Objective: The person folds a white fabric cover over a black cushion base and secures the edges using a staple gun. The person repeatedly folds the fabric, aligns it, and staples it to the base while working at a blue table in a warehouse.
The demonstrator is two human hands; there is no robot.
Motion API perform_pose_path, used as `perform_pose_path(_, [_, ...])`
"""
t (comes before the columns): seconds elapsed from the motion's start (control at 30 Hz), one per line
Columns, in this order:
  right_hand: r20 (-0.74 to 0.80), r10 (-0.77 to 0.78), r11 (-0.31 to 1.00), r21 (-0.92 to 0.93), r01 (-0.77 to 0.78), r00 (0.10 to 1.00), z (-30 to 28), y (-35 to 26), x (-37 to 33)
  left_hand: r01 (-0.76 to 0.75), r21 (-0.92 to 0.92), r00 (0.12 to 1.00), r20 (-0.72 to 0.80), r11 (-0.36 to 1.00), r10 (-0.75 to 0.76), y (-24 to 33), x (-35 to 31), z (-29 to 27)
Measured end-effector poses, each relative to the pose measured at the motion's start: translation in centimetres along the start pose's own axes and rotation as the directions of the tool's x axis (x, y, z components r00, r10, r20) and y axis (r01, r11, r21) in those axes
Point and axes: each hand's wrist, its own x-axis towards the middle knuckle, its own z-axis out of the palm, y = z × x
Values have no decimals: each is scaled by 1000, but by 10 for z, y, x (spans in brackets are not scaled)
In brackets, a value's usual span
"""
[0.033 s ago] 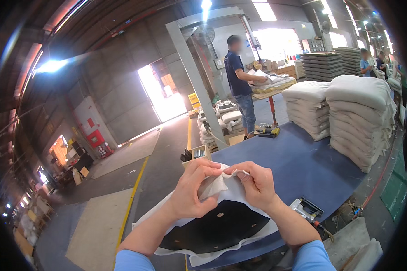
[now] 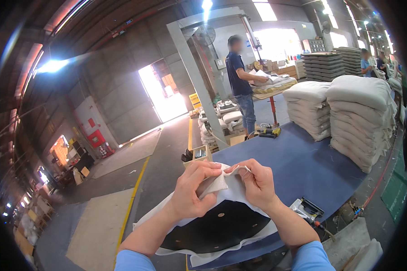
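White fabric cover (image 2: 218, 184), one piece, lies around one black panel (image 2: 203, 231) at the near end of the blue-topped table (image 2: 303, 156). Judged light, soft, easily creased; panel probably stiffer. Best hold: loose edge, pinched. Left hand (image 2: 193, 190) pinches the folded far edge; right hand (image 2: 259, 184) grips fabric just beside it. Outward, counted: one silver staple gun (image 2: 300, 207), one wooden box (image 2: 201, 154), one yellow-and-black tool (image 2: 270, 132), two white cushion stacks (image 2: 360, 118), one co-worker (image 2: 238, 77) at the next table.

Matt white cloth cover (image 2: 218, 184)
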Motion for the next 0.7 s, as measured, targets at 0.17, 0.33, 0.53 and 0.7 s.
perform_pose_path(0.17, [-17,117,993,-5,-117,993,5,-9,6,19,-52,991,-129,998,-26,0,0,3])
perform_pose_path(0.33, [60,48,999,-6,-48,997,-1,-7,13,138,-68,977,-156,988,-147,-2,1,6])
perform_pose_path(0.53, [129,-17,996,-90,29,991,-3,-29,27,176,-52,972,-150,983,-182,-9,5,9])
perform_pose_path(0.7, [74,15,988,-156,-3,997,1,-28,27,214,-51,964,-150,976,-219,-12,5,12])
